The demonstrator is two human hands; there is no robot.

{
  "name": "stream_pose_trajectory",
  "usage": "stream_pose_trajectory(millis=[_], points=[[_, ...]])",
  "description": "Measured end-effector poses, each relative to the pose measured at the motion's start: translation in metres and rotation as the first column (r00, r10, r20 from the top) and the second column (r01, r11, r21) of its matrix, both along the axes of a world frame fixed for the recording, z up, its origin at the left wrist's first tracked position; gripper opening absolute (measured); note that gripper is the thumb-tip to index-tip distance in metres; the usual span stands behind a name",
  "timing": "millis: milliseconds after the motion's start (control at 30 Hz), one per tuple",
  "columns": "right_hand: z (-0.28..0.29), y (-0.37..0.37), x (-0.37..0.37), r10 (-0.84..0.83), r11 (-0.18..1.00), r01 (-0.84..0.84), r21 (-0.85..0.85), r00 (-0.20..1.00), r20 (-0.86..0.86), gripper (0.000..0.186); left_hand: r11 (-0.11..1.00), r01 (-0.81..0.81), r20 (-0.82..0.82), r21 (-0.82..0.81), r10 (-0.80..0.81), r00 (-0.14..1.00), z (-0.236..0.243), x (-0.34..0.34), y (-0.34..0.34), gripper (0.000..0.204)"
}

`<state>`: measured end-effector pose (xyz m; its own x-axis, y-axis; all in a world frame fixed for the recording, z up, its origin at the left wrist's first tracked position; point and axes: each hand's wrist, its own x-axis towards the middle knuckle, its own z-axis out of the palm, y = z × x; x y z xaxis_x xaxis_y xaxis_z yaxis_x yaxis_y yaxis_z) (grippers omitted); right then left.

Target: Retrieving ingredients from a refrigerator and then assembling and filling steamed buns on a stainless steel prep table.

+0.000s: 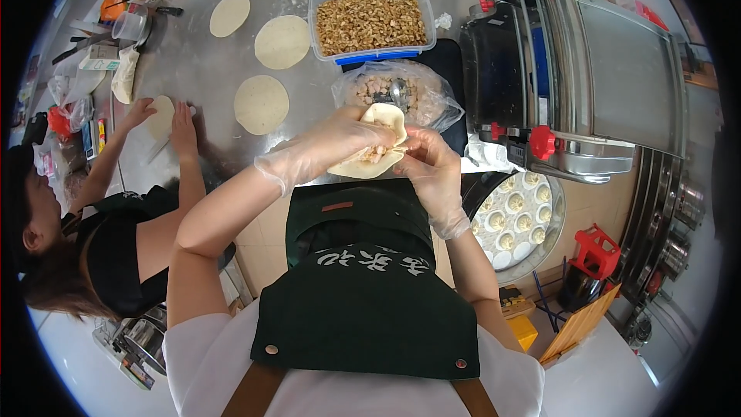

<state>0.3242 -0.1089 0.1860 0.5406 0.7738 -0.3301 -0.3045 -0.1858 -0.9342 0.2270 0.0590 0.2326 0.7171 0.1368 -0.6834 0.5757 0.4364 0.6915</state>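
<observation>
Above the table's near edge, a round dough wrapper [361,168] is partly folded around a pale, chunky filling [375,154]. My left hand [340,137], in a clear plastic glove, is closed around the wrapper from the left, its thumb side over the filling. My right hand [434,166], gloved too, pinches the pleated edge on the right with bent fingers. Just beyond my hands lies an open clear bag [438,99] of similar chunky filling, with a metal spoon [398,93] in it.
A lidless plastic tub [313,22] of chopped brown filling stands farther back. Several dough rounds [261,104] lie left of it. At the left, a co-worker's hands [184,131] work on another round. A rolling machine [548,69] stands right, above a round tray [559,224] of pleated buns.
</observation>
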Motion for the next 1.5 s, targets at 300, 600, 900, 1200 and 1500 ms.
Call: stream_pose_trajectory(millis=[300, 600, 900, 1200, 1500], points=[[-0.001, -0.004, -0.001, 0.018, 0.996, -0.058, 0.074, 0.889, 0.458, 0.023, 0.987, 0.147, 0.014, 0.068, -0.148, 0.989, -0.002, 0.002, 0.012, 0.038], [0.003, 0.001, 0.005, 0.011, 0.971, -0.158, 0.18, 0.78, 0.626, 0.021, 0.86, 0.443, -0.003, 0.254, -0.457, 0.889, -0.005, 0.006, 0.029, 0.057], [-0.025, 0.002, -0.009, -0.135, 0.982, 0.142, 0.127, 0.989, -0.06, 0.021, 0.979, 0.196, 0.29, 0.064, -0.206, 0.934, -0.009, -0.026, 0.03, 0.082], [-0.025, 0.009, -0.022, -0.089, 0.995, 0.085, 0.043, 0.992, 0.086, 0.022, 0.998, -0.057, -0.016, -0.027, 0.056, 0.998, 0.007, -0.032, 0.024, 0.059], [-0.026, 0.011, -0.024, -0.103, 0.994, 0.099, 0.037, 0.988, 0.116, 0.024, 0.907, -0.311, 0.068, -0.285, 0.343, 0.937, -0.02, -0.05, 0.009, 0.056]])
